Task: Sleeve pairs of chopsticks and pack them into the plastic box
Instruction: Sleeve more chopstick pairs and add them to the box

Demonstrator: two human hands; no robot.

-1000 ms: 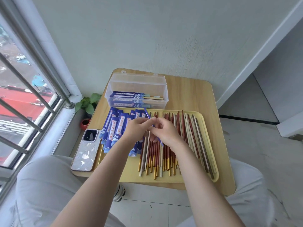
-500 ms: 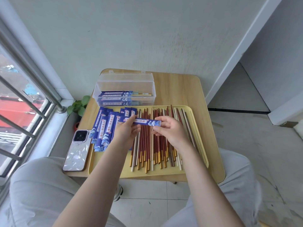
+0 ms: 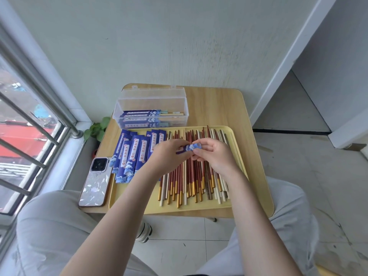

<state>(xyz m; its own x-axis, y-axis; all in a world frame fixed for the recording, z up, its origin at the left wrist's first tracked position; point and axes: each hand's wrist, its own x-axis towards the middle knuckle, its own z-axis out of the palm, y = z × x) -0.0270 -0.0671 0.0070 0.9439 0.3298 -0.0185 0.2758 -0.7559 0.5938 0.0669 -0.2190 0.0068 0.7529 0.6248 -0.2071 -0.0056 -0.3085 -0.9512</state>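
plastic box (image 3: 151, 108): clear glossy plastic | tray (image 3: 237, 136): matt yellow plastic | table (image 3: 219, 108): smooth wood grain

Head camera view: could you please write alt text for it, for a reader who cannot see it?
Both hands, left and right, hold a blue paper sleeve above loose chopsticks on a yellow tray. Empty sleeves lie left; a clear plastic box with sleeved pairs stands behind.

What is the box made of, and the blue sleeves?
The box looks like clear plastic: the sleeved pairs inside show through its glossy walls. The blue sleeves look like thin printed paper, flat and matte, though a light coating can't be ruled out.
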